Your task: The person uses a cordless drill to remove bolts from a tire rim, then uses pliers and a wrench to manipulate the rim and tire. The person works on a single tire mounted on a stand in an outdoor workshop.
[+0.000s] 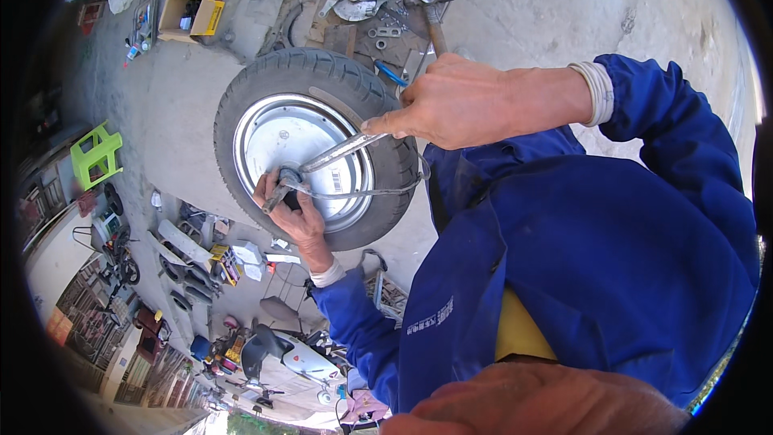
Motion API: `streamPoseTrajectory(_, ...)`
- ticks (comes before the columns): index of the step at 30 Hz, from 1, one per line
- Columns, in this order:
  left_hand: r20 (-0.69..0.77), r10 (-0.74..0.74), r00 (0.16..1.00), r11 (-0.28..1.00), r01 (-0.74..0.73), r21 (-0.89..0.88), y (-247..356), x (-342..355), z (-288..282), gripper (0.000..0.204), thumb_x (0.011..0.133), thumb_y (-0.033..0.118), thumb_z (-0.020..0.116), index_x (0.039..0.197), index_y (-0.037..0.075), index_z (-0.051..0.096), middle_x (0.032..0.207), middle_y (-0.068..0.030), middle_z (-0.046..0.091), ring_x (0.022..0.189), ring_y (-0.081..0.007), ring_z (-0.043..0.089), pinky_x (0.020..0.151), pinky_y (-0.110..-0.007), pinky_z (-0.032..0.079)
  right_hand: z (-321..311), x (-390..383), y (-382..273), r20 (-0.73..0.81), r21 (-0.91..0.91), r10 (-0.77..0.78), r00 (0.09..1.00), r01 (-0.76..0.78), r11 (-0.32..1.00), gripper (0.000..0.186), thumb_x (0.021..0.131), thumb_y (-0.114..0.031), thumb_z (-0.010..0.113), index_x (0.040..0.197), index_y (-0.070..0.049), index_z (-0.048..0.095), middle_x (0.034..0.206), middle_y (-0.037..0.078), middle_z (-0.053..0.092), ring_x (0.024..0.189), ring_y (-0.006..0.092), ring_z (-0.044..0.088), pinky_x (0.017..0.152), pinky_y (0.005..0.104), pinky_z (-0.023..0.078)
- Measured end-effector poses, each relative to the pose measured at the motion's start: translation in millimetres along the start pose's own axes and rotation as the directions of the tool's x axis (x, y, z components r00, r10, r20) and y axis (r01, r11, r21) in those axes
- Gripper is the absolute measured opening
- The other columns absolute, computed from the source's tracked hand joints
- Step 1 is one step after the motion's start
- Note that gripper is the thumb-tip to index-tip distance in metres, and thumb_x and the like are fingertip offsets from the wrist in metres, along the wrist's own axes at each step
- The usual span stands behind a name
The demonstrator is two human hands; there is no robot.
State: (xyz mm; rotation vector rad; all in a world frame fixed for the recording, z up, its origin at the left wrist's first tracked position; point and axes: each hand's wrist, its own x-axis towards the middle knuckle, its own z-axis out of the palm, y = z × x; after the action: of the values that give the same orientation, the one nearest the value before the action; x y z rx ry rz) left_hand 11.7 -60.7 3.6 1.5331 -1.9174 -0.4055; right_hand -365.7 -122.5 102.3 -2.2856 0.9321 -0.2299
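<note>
A wheel with a black treaded tyre (pixel 314 72) and a silver rim disc (pixel 270 133) is in front of me. My right hand (pixel 471 101) is closed round a long silver metal bar (pixel 342 150), its thumb along the top. The bar slants down to the hub in the wheel's middle. There my left hand (pixel 299 221) is closed, its fingers round a short dark-grey rod-like piece (pixel 278 196) at the hub. Whether this is part of the wheel or a tool, I cannot tell. A grey cable (pixel 374 192) crosses the rim from the hub and bends at the tyre's edge.
Beyond the wheel lie a round silver brake plate (pixel 355 2), a hammer (pixel 433 12), nuts and a blue-handled tool (pixel 390 72). A cardboard box (pixel 190 16) and a green stool (pixel 97 155) stand on the left. Scooters (pixel 298 354) and loose parts fill the lower left.
</note>
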Motion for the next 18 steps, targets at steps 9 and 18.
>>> streamPoseTrajectory(9, 0.095, 0.149, 0.984, 0.988, -0.152, 0.018, -18.2, 8.9, -8.9, 0.057, 0.091, 0.033, 0.073, 0.132, -0.004, 0.062, 0.13, -0.0255, 0.058, 0.123, -0.0437, 0.057, 0.107, -0.055, 0.044, 23.7, -9.4, -1.5, 0.32, 0.777, 0.252, 0.913, -0.405, 0.482, 0.04, 0.106, -0.01, 0.06, 0.145, -0.01, 0.068, 0.075, 0.011, 0.069, 0.061, 0.0168, 0.059, 0.056, 0.0388, 0.046)
streamPoseTrajectory(18, -0.075, -0.159, 0.984, 0.981, 0.166, 0.096, 22.9, 1.1, 6.8, 0.061, 0.08, 0.004, 0.073, 0.14, 0.003, 0.061, 0.133, -0.0214, 0.053, 0.124, -0.0377, 0.058, 0.109, -0.046, 0.047, 47.8, -8.6, 10.6, 0.034, 0.66, 0.178, 0.983, -0.156, 0.735, 0.038, 0.106, -0.015, 0.062, 0.144, -0.011, 0.068, 0.077, 0.01, 0.071, 0.059, 0.0184, 0.058, 0.058, 0.0392, 0.047)
